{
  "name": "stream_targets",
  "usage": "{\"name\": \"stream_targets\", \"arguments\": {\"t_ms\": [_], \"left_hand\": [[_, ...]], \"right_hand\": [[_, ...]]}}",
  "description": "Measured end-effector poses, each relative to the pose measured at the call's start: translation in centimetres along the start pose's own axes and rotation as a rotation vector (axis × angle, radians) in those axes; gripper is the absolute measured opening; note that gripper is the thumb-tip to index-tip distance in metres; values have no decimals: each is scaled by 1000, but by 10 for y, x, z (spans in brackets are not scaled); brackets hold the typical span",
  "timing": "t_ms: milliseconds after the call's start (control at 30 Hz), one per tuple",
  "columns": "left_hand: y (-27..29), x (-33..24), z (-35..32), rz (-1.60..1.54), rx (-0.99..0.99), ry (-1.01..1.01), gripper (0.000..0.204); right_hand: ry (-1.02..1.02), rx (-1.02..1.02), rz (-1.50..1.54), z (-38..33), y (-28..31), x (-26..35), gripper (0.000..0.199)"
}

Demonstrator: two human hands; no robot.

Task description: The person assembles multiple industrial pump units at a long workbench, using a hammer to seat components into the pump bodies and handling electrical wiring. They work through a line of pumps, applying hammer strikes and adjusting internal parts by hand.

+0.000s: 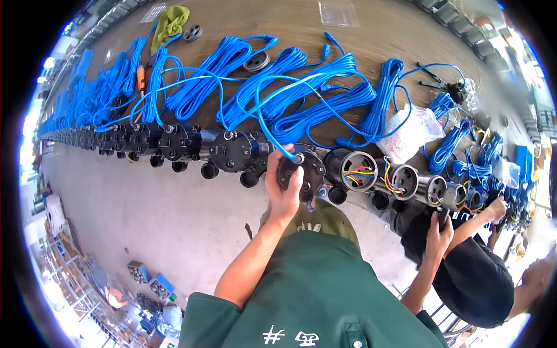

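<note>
Left hand [283, 184] wrapped over the near face of a black round end cap [303, 169], fingers curled shut on it; the cap sits on the edge of a long brown workbench [400, 35], in line with a row of like units. A blue cable [268, 130] enters the cap through a small gland on top and loops back to a coiled bundle on the bench. Right hand not made out: it lies hidden below the cap and behind the left hand and the person's green cap, so its grip cannot be told. Left of the held cap, a row of closed black housings [174, 142], matte moulded plastic with round knobs and stubby ports, runs off far left and shrinks to a blur. Right of it, open black cylinders [355, 169], smooth tubular shells, show red, yellow and blue wires inside. Blue cable coils [325, 98] lie across the bench, glossy and ribbed by their loops. Farther back: a crumpled green cloth [171, 22], two flat black discs [255, 61], a clear plastic bag [413, 130]. At right a second person in a black shirt [476, 278] works at the row's end; that person's hands [441, 232] are partly cut off behind the units. Floor below pale, with small clutter too blurred to name.
</note>
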State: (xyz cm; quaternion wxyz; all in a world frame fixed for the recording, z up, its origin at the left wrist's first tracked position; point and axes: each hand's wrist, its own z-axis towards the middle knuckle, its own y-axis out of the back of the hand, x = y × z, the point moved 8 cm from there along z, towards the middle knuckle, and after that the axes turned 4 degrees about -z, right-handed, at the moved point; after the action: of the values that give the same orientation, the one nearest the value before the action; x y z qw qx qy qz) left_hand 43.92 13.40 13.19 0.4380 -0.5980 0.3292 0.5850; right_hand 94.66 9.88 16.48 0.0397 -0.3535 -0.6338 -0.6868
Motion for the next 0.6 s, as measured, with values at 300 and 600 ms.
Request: {"name": "stream_targets", "arguments": {"t_ms": [300, 600], "left_hand": [[-9, -2, 3, -110, -34, 47, 46], [3, 11, -1, -61, -57, 110, 44]], "right_hand": [[72, 740, 385, -75, -87, 213, 16], [710, 705, 152, -82, -80, 317, 37]]}}
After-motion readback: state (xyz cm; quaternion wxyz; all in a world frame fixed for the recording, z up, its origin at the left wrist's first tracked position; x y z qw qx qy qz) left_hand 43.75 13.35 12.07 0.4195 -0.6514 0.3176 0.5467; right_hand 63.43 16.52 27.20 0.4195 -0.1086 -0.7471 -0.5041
